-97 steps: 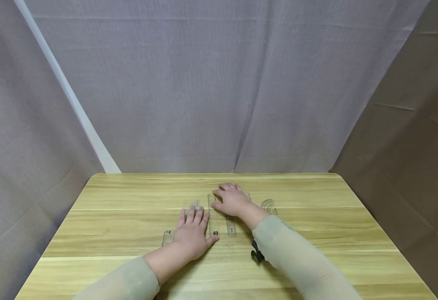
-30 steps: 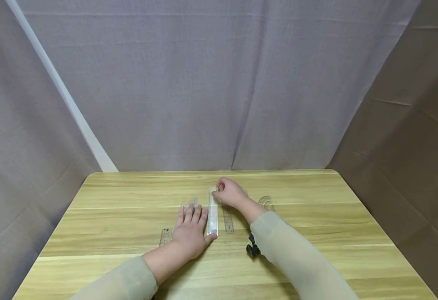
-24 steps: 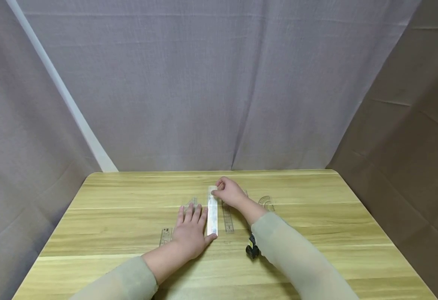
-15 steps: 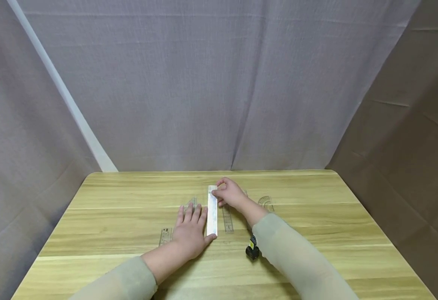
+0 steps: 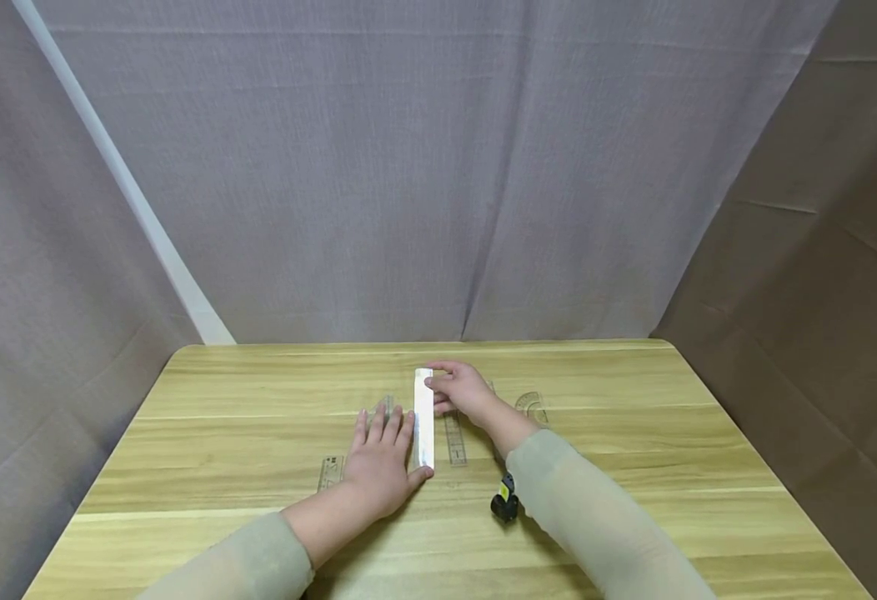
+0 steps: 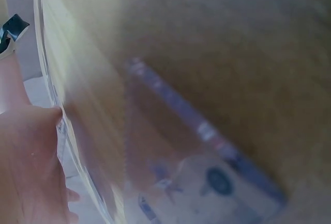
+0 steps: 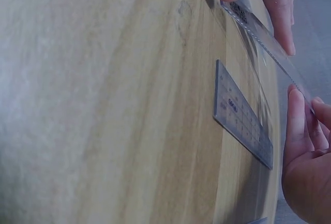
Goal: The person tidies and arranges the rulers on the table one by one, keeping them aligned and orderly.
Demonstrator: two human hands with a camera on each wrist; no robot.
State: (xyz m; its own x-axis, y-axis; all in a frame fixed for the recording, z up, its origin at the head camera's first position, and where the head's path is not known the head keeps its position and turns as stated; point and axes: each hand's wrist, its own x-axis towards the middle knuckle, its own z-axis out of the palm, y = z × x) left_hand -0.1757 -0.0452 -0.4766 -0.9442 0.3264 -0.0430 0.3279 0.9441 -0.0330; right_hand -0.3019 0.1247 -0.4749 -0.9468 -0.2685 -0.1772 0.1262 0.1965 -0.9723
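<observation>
My right hand [image 5: 464, 392] pinches the far end of a clear ruler [image 5: 424, 421], which shines white with glare. In the right wrist view this ruler [image 7: 266, 45] slopes up from the wood, with its far end raised between thumb and fingers. My left hand [image 5: 377, 477] lies flat on the table, fingers spread, its thumb touching the ruler's near end. Beneath the left fingertips shows part of a clear set square [image 5: 384, 406]. A clear plastic piece with printed marks [image 5: 330, 472] sticks out left of the left hand; the rest is hidden.
Right of the raised ruler a second clear ruler [image 5: 457, 440] lies flat, partly behind the right hand. A clear protractor [image 5: 532, 406] sits beyond the right wrist. A small black item with a yellow patch [image 5: 504, 507] shows beside the right sleeve. Grey curtains [image 5: 333, 167] enclose the wooden table [image 5: 243, 433].
The right hand, earlier spread over the rulers, has closed its fingertips on the ruler's far end and raised it, so glare now covers it. The left hand stays nearly still.
</observation>
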